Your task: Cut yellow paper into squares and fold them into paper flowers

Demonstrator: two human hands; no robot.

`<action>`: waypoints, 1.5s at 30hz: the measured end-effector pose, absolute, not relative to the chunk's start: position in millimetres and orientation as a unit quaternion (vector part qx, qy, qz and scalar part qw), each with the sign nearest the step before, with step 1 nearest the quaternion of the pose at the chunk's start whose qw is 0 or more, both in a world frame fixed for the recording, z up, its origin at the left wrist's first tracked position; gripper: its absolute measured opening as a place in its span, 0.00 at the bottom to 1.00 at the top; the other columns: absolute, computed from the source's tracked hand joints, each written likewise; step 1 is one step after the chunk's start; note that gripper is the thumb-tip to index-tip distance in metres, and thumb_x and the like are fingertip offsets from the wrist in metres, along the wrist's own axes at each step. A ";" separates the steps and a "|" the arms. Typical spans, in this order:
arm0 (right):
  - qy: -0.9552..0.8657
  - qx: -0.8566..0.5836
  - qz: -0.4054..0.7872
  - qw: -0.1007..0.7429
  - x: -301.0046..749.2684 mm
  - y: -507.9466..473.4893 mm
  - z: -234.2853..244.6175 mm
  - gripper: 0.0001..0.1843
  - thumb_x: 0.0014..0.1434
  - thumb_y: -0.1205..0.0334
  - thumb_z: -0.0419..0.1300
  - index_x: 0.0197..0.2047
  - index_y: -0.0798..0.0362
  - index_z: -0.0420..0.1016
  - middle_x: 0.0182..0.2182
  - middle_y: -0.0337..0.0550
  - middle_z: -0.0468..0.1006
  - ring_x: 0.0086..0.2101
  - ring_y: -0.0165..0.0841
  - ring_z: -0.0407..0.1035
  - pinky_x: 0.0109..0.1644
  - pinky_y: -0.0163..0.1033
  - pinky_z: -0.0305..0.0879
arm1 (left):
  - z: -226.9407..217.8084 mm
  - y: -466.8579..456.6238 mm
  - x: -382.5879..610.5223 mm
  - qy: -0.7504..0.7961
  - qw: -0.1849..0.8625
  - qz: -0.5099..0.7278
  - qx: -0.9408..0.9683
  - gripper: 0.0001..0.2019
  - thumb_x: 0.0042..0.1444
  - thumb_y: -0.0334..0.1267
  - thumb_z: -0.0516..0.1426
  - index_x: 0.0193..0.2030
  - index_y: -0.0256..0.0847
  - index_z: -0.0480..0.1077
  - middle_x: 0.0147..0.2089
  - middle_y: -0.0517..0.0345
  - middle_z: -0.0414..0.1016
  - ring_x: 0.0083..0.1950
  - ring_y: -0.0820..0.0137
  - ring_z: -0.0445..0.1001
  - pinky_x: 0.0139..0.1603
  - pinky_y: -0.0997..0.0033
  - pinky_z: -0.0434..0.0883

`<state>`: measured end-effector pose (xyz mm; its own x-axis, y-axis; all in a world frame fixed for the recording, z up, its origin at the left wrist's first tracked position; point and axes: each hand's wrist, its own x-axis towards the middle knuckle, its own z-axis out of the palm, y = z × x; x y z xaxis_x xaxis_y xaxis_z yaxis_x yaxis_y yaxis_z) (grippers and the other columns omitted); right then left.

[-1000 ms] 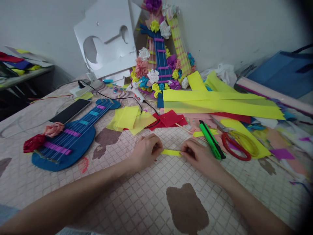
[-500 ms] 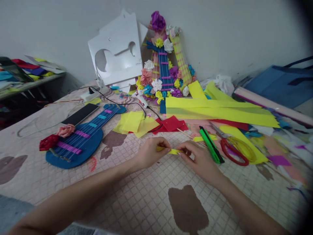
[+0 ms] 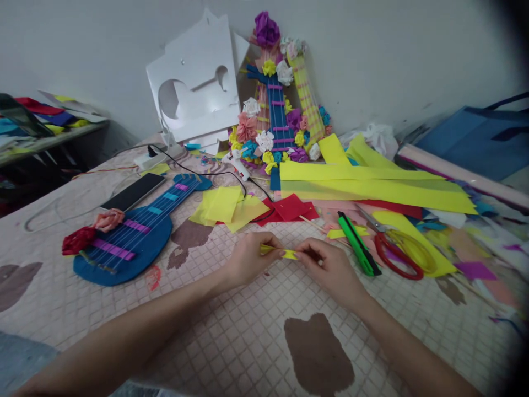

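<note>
My left hand (image 3: 251,258) and my right hand (image 3: 330,267) meet over the middle of the table, both pinching a narrow yellow paper strip (image 3: 283,253) held just above the checked cloth (image 3: 248,342). The left fingers grip its left end, the right fingers its right end. A thin wooden stick (image 3: 313,223) lies just beyond the hands. A green utility knife (image 3: 357,243) lies right of my right hand, with red-handled scissors (image 3: 395,252) beside it.
A blue felt guitar (image 3: 132,234) with red and pink paper flowers lies at the left, a phone (image 3: 133,191) behind it. Yellow squares (image 3: 225,205), red pieces (image 3: 289,208) and long yellow sheets (image 3: 372,182) cover the far side. Decorated guitars (image 3: 276,105) and a white cut-out board (image 3: 194,91) lean on the wall.
The hands have lifted the yellow strip off the cloth and drawn closer together. The camera view has shifted slightly, so the table's objects sit a little further right.
</note>
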<state>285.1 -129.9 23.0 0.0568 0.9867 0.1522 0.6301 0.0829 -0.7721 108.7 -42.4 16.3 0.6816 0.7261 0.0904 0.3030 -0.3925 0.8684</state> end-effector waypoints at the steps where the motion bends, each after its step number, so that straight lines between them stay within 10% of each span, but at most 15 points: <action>1: -0.636 -0.634 0.252 0.361 287.9 -130.7 23.1 0.05 0.58 0.62 0.56 0.31 0.52 0.71 0.26 0.37 0.73 0.28 0.30 0.66 0.32 0.35 0.60 | 16.2 -41.9 108.5 0.323 0.449 0.236 0.799 0.05 0.52 0.36 0.58 0.29 0.37 0.73 0.27 0.61 0.75 0.29 0.76 0.69 0.30 0.79 0.63; 16: -0.579 -0.607 0.406 0.362 296.3 -136.0 8.7 0.08 0.56 0.56 0.57 0.30 0.51 0.67 0.22 0.34 0.66 0.24 0.28 0.61 0.26 0.33 0.58 | 19.4 -41.7 106.4 0.334 0.494 0.230 0.769 0.06 0.50 0.35 0.59 0.28 0.35 0.73 0.25 0.60 0.74 0.26 0.77 0.68 0.28 0.80 0.63; 39: -0.583 -0.651 0.302 0.381 295.4 -136.8 11.8 0.12 0.59 0.54 0.54 0.30 0.52 0.71 0.20 0.35 0.66 0.20 0.28 0.59 0.23 0.34 0.56 | 25.5 -9.8 89.1 0.309 0.609 0.226 0.695 0.14 0.55 0.41 0.57 0.42 0.32 0.72 0.39 0.49 0.78 0.38 0.71 0.77 0.36 0.76 0.70; 45: -0.602 -0.639 0.312 0.363 291.3 -138.9 8.2 0.11 0.59 0.54 0.54 0.32 0.51 0.72 0.21 0.35 0.65 0.22 0.28 0.58 0.23 0.34 0.55 | 25.1 -29.1 100.0 0.294 0.564 0.186 0.749 0.08 0.53 0.36 0.58 0.33 0.33 0.75 0.26 0.55 0.76 0.26 0.76 0.72 0.27 0.79 0.67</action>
<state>291.3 -138.9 8.2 0.0811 0.9960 0.0387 0.5425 -0.0115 -0.8400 100.0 -29.1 25.1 0.7573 0.6509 -0.0536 0.2308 -0.1900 0.9543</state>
